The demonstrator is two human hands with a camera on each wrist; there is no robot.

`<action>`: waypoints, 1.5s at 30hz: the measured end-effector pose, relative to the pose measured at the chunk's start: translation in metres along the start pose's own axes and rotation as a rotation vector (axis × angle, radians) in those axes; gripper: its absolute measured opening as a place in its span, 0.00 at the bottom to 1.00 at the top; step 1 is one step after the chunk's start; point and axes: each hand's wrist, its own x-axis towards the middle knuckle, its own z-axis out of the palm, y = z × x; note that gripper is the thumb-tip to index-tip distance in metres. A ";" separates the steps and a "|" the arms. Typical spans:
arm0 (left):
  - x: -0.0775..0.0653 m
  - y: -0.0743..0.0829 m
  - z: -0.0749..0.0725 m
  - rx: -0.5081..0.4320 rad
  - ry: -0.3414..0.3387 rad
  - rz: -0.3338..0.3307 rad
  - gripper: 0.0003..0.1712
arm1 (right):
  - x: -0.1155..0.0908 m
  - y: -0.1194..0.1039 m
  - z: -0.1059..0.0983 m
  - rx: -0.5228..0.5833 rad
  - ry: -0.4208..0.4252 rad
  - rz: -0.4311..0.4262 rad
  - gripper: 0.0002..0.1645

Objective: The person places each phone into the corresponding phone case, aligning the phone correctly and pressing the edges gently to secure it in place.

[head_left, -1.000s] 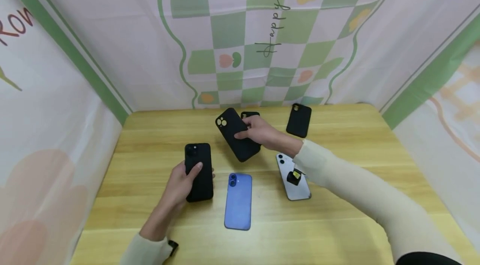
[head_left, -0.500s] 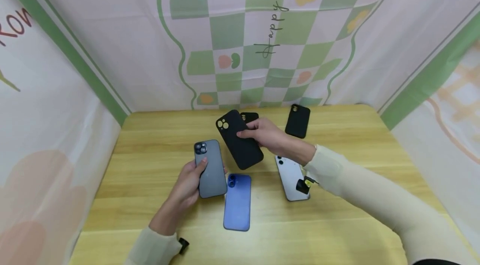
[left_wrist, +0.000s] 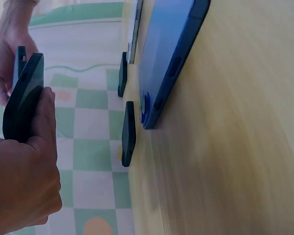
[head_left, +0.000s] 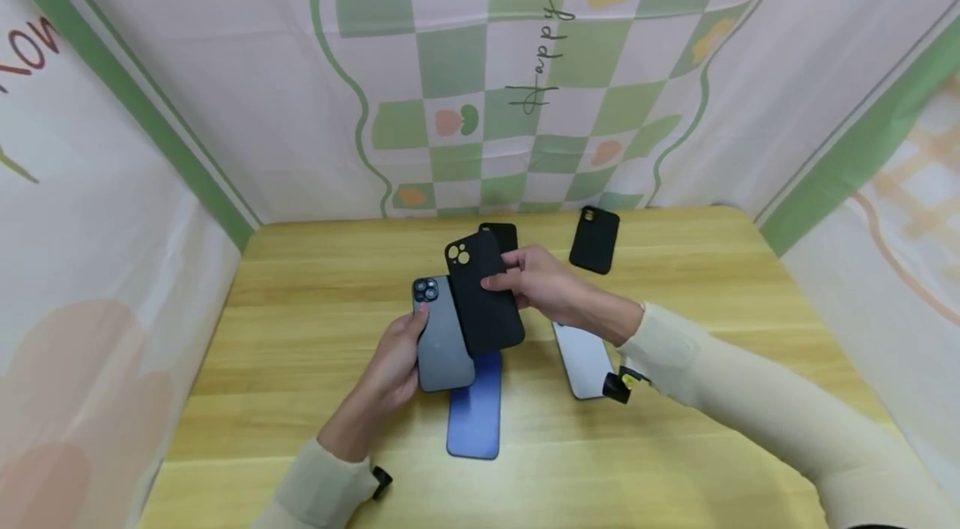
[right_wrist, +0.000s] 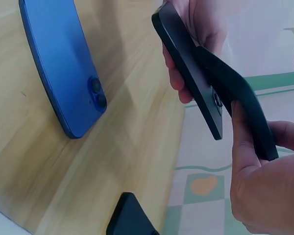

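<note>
A dark grey phone (head_left: 442,350), its camera end up and its back facing the head camera, is held by my left hand (head_left: 392,362) with the thumb along its left edge. My right hand (head_left: 553,289) pinches a black phone case (head_left: 487,308) with camera holes near its top. In the head view the case overlaps the phone's right side. The right wrist view shows the case (right_wrist: 240,93) tilted against the phone (right_wrist: 183,58), its edge seeming to touch the phone's back. Both are raised above the table.
Below them a blue phone (head_left: 476,427) lies on the wooden table (head_left: 300,262), partly covered in the head view. To the right lies a white phone (head_left: 583,361), partly behind the right wrist. Two more black phone cases lie at the back, one at the middle (head_left: 507,236), another farther right (head_left: 596,241).
My left hand has turned the phone from its black side to its grey back and moved it right, towards the case. The case has come slightly down and right, now overlapping the phone.
</note>
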 end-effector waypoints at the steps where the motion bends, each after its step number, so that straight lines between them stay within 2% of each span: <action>1: 0.000 0.000 0.001 -0.009 -0.004 -0.001 0.33 | 0.000 0.001 0.001 0.013 -0.001 0.003 0.10; 8: 0.002 0.000 0.008 -0.051 -0.040 0.009 0.32 | -0.005 0.005 0.008 0.021 -0.035 0.002 0.16; 16: 0.003 -0.001 0.012 -0.138 -0.139 0.031 0.35 | -0.003 0.013 0.017 0.062 -0.075 0.012 0.21; 22: 0.001 0.000 0.012 -0.128 -0.174 0.032 0.39 | -0.001 0.016 0.026 0.059 -0.084 0.013 0.22; 26: 0.001 0.000 0.014 -0.125 -0.177 0.025 0.39 | 0.000 0.019 0.030 0.070 -0.097 0.016 0.22; 34: 0.001 0.000 0.017 -0.114 -0.141 0.006 0.36 | 0.002 0.024 0.035 0.086 -0.094 0.033 0.23; 45: 0.002 0.001 0.017 -0.135 -0.127 0.013 0.34 | 0.002 0.028 0.036 0.039 -0.056 0.055 0.18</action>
